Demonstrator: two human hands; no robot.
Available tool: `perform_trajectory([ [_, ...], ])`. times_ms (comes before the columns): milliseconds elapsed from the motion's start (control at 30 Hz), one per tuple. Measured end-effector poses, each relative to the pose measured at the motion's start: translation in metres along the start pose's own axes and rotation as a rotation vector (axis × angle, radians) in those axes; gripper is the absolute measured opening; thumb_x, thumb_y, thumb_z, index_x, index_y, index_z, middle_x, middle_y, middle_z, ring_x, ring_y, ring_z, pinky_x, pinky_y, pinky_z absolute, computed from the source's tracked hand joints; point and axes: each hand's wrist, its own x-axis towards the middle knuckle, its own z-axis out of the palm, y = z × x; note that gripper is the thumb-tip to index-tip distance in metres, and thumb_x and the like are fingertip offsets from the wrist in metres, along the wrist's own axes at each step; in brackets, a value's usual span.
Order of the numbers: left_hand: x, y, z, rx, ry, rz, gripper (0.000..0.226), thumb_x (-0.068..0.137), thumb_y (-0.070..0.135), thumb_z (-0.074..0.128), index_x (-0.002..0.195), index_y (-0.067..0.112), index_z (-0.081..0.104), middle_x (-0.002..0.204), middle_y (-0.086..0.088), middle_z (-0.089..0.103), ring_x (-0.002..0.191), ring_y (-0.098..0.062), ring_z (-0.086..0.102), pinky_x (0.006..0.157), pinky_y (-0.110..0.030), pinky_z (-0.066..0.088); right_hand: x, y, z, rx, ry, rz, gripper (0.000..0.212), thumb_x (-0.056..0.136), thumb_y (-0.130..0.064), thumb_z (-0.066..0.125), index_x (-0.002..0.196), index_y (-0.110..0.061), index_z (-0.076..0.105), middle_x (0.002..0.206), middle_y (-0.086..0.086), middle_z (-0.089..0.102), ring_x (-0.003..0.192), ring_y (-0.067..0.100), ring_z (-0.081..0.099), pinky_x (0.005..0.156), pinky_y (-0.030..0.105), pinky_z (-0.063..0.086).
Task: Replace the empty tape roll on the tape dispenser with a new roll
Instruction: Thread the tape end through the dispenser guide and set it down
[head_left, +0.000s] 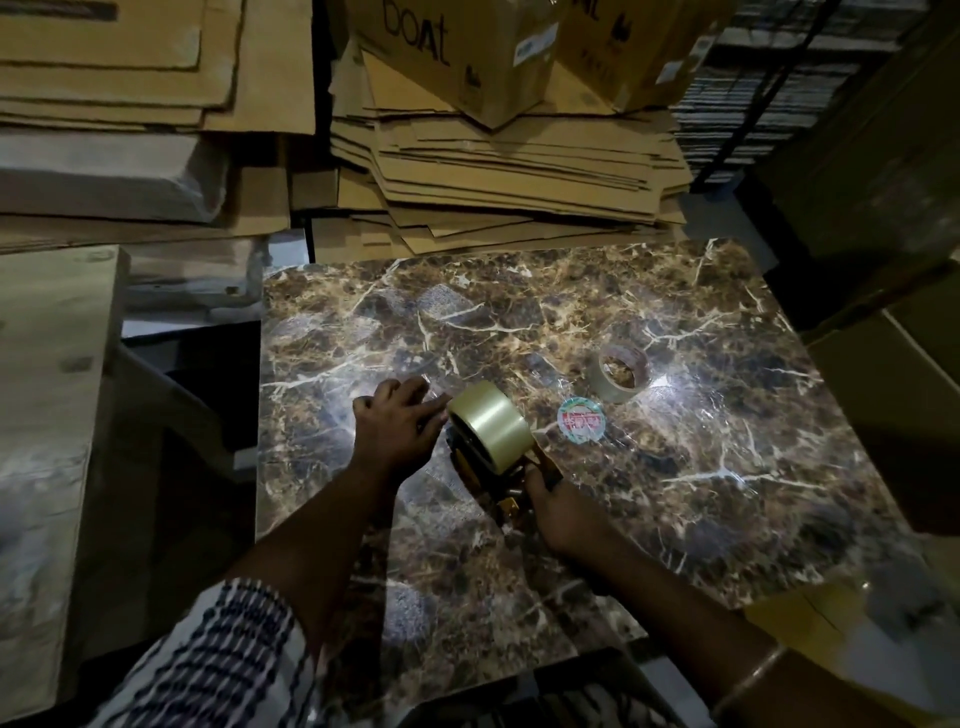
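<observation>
A full roll of clear tape (493, 423) sits on the yellow and black tape dispenser (506, 491) near the middle of the marble-patterned table (727, 467). My left hand (397, 423) rests against the roll's left side, fingers partly spread and touching it. My right hand (558, 506) grips the dispenser's handle below the roll. The thin, nearly empty tape roll (621, 371) lies flat on the table to the upper right, apart from both hands. A round label sticker (582, 420) lies between the two rolls.
Stacks of flattened cardboard (498, 176) and closed boxes (467, 52) rise behind the table's far edge. A pale wooden surface (47, 415) stands to the left, with a dark gap between. More boxes (883, 364) crowd the right side.
</observation>
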Motion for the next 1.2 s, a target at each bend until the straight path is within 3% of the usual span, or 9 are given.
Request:
perform_trajectory([
  [100,0.001,0.0,-0.001,-0.018,-0.01,-0.003,0.036,0.08,0.058,0.047,0.093,0.04,0.075,0.128,0.009,0.061,0.115,-0.025,0.052,0.08,-0.04,0.031,0.005,-0.009,-0.001,-0.066,-0.022,-0.07,0.042,0.107,-0.025,0.032,0.139,0.001,0.038,0.125,0.028,0.06,0.11,0.042,0.061,0.089,0.044,0.049],
  [233,0.0,0.0,-0.002,0.0,-0.007,-0.012,0.031,0.076,0.057,0.054,0.088,0.038,0.075,0.127,0.009,0.06,0.115,-0.025,0.051,0.079,-0.039,0.03,0.014,-0.029,-0.015,-0.141,-0.113,-0.045,0.033,0.102,-0.018,0.044,0.13,-0.002,0.041,0.124,0.03,0.058,0.111,0.042,0.062,0.086,0.046,0.048],
  [367,0.001,-0.001,-0.002,0.037,-0.033,-0.002,0.027,0.076,0.05,0.06,0.091,0.034,0.076,0.128,0.006,0.06,0.115,-0.028,0.051,0.078,-0.04,0.031,0.014,-0.046,-0.026,-0.361,-0.111,-0.14,0.033,0.103,-0.021,0.045,0.133,-0.007,0.045,0.13,0.025,0.058,0.118,0.039,0.059,0.094,0.044,0.047],
  [533,-0.002,-0.001,-0.004,0.052,-0.031,-0.013,0.029,0.073,0.044,0.057,0.094,0.033,0.075,0.127,0.003,0.06,0.114,-0.028,0.051,0.076,-0.04,0.028,0.017,-0.069,-0.032,-0.447,-0.144,-0.088,0.036,0.105,-0.022,0.041,0.136,-0.005,0.048,0.135,0.023,0.057,0.123,0.039,0.056,0.094,0.04,0.046],
  [633,-0.001,0.0,-0.006,0.022,-0.022,-0.004,0.039,0.07,0.045,0.05,0.098,0.031,0.074,0.126,0.002,0.061,0.112,-0.028,0.049,0.073,-0.04,0.026,0.025,-0.07,-0.029,-0.473,-0.12,-0.072,0.043,0.104,-0.036,0.029,0.134,-0.01,0.047,0.134,0.021,0.057,0.12,0.04,0.057,0.099,0.046,0.049],
  [733,0.0,-0.003,-0.003,0.007,-0.044,-0.011,0.041,0.071,0.045,0.051,0.102,0.031,0.073,0.127,0.003,0.06,0.112,-0.027,0.048,0.073,-0.04,0.025,0.036,-0.066,-0.027,-0.401,-0.041,0.006,0.063,0.089,-0.056,0.02,0.12,-0.015,0.058,0.123,0.019,0.064,0.109,0.037,0.061,0.097,0.047,0.05],
  [900,0.0,-0.002,-0.006,0.023,-0.057,-0.02,0.039,0.07,0.047,0.049,0.094,0.032,0.075,0.126,0.006,0.061,0.111,-0.027,0.051,0.074,-0.041,0.028,0.028,-0.066,-0.028,-0.622,-0.097,-0.118,0.047,0.094,-0.04,0.032,0.129,-0.012,0.044,0.13,0.024,0.058,0.115,0.043,0.059,0.089,0.048,0.05],
  [1033,0.002,-0.003,-0.005,0.034,-0.078,-0.02,0.033,0.073,0.052,0.053,0.087,0.032,0.074,0.126,0.007,0.058,0.113,-0.027,0.05,0.074,-0.041,0.026,0.018,-0.057,-0.023,-0.57,-0.068,-0.147,0.036,0.101,-0.026,0.045,0.131,-0.006,0.044,0.129,0.026,0.058,0.116,0.042,0.06,0.089,0.046,0.05],
  [1200,0.001,-0.003,-0.003,0.028,-0.063,-0.024,0.035,0.072,0.048,0.057,0.098,0.032,0.074,0.131,0.003,0.059,0.114,-0.029,0.05,0.075,-0.042,0.026,0.031,-0.059,-0.031,-0.425,0.024,-0.061,0.049,0.097,-0.05,0.03,0.111,-0.014,0.059,0.103,0.009,0.062,0.108,0.035,0.063,0.074,0.04,0.042],
])
